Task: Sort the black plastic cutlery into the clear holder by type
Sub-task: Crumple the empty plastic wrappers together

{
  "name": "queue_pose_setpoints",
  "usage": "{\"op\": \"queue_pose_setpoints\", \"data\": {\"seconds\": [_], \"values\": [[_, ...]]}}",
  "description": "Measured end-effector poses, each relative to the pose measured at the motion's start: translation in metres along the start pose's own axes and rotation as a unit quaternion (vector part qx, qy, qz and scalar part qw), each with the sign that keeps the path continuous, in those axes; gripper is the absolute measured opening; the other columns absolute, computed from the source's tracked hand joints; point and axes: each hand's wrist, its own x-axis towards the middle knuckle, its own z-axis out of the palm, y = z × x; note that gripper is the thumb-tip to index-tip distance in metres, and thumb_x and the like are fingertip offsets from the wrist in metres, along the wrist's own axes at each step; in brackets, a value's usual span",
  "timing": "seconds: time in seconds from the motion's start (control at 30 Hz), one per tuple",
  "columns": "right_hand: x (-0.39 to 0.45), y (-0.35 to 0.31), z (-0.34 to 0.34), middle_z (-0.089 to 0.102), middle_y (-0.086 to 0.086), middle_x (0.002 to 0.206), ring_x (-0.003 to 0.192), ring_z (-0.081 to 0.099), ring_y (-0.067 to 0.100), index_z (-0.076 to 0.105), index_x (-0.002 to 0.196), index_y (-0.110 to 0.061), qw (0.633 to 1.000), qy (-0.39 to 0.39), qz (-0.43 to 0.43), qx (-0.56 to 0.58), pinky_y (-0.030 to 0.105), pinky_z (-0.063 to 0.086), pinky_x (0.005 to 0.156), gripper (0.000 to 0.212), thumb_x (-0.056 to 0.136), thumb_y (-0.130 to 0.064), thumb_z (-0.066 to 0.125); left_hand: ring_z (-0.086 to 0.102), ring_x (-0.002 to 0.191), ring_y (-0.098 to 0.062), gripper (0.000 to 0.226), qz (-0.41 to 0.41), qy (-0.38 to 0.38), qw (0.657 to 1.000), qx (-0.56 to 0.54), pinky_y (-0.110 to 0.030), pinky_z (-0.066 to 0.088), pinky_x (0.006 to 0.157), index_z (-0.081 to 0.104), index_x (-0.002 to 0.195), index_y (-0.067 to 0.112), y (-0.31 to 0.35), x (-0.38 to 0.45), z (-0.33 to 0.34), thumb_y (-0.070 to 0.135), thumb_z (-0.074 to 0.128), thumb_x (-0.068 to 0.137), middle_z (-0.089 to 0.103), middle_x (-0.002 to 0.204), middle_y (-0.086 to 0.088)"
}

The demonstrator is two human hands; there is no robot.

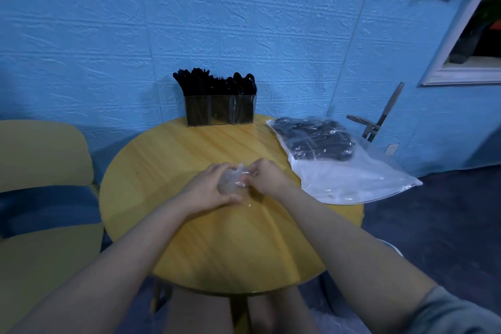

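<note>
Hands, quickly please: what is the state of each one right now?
Left hand: closed, gripping the crumpled clear plastic wrap.
Right hand: closed, pinching the same wrap.

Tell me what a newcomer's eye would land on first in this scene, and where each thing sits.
First, the two hands, left hand and right hand, meeting over the middle of the round yellow table, both gripping a crumpled clear plastic wrapper. Next, the clear holder at the table's far edge against the blue wall, packed with black cutlery. To the right, a large clear bag with more black cutlery overhangs the table's edge.
</note>
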Motion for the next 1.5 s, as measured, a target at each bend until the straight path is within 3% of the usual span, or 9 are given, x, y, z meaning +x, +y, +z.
{"op": "queue_pose_setpoints", "data": {"seconds": [0.23,0.4,0.47,0.67,0.8,0.87,0.97,1.17,1.5], "values": [[-0.028,0.010,0.002,0.036,0.006,0.137,0.118,0.044,0.030,0.055,0.125,-0.007,0.992,-0.043,-0.070,-0.100,0.036,0.033,0.103,0.038,0.099,-0.028,0.036,0.049,0.119,-0.019,0.050,0.062,0.044,0.991,0.109,-0.031,0.043,0.094,0.044,0.138,0.029,0.018,0.002,0.010,0.028,0.061,0.090,0.042,0.136,0.003],[-0.047,0.030,-0.018,0.043,0.009,0.136,0.127,0.043,0.023,0.038,0.143,-0.021,0.996,-0.061,-0.066,0.022,0.030,0.033,0.103,0.057,0.092,-0.041,0.055,0.057,0.105,-0.023,0.024,0.074,0.081,0.992,0.068,-0.028,0.042,0.085,0.065,0.109,0.014,0.034,0.002,0.018,0.013,0.065,0.086,0.060,0.115,-0.003],[-0.063,0.046,-0.033,0.050,0.005,0.128,0.112,0.051,0.020,0.033,0.144,-0.027,0.992,-0.037,-0.116,0.036,0.030,0.041,0.095,0.072,0.084,-0.038,0.069,0.059,0.098,-0.025,0.020,0.061,0.100,0.993,0.022,-0.022,0.037,0.077,0.069,0.100,0.009,0.049,0.005,0.017,0.005,0.068,0.081,0.065,0.104,-0.006],[-0.106,0.106,-0.107,0.059,-0.003,0.096,0.078,0.048,0.008,0.054,0.131,-0.018,0.972,0.131,-0.193,-0.037,0.025,0.043,0.075,0.046,0.087,-0.021,0.068,0.049,0.067,-0.007,0.016,0.069,0.104,0.986,-0.108,-0.006,0.035,0.057,0.069,0.093,0.012,0.152,0.028,0.037,0.009,0.073,0.078,0.058,0.078,0.004],[-0.149,0.174,-0.156,0.068,0.001,0.098,0.086,0.061,0.019,0.061,0.125,-0.024,0.959,0.209,-0.149,-0.120,0.037,0.052,0.077,0.043,0.085,-0.036,0.067,0.059,0.094,-0.017,0.020,0.146,0.060,0.978,-0.140,-0.019,0.036,0.072,0.068,0.101,0.014,0.222,0.042,0.082,0.016,0.071,0.082,0.067,0.098,-0.003],[-0.176,0.208,-0.169,0.065,-0.004,0.093,0.087,0.059,0.014,0.065,0.120,-0.022,0.959,0.231,-0.127,-0.102,0.027,0.049,0.079,0.040,0.083,-0.036,0.066,0.059,0.105,-0.021,0.027,0.175,0.025,0.973,-0.151,-0.019,0.034,0.079,0.066,0.110,0.008,0.254,0.047,0.112,0.013,0.069,0.084,0.067,0.110,-0.008],[-0.214,0.260,-0.177,0.063,-0.005,0.091,0.080,0.053,0.002,0.068,0.114,-0.014,0.969,0.228,-0.090,-0.036,0.009,0.042,0.075,0.033,0.083,-0.024,0.068,0.058,0.102,-0.017,0.030,0.200,-0.056,0.964,-0.165,-0.016,0.036,0.078,0.064,0.114,0.006,0.292,0.050,0.164,0.010,0.069,0.084,0.066,0.110,-0.007],[-0.256,0.367,-0.153,0.055,-0.008,0.105,0.083,0.060,0.015,0.069,0.108,-0.011,0.983,0.181,-0.004,-0.029,0.023,0.051,0.075,0.025,0.083,-0.013,0.072,0.052,0.108,-0.013,0.040,0.174,-0.199,0.948,-0.175,-0.023,0.036,0.091,0.053,0.119,0.010,0.309,0.075,0.278,0.010,0.070,0.082,0.057,0.113,0.002],[-0.237,0.495,-0.063,0.057,-0.009,0.102,0.073,0.059,0.014,0.069,0.108,-0.012,0.990,0.107,0.090,0.009,0.022,0.049,0.073,0.026,0.082,-0.011,0.071,0.049,0.090,-0.017,0.039,0.073,-0.320,0.935,-0.131,-0.027,0.045,0.075,0.053,0.118,0.011,0.268,0.129,0.422,0.003,0.068,0.082,0.051,0.113,-0.005]]}}
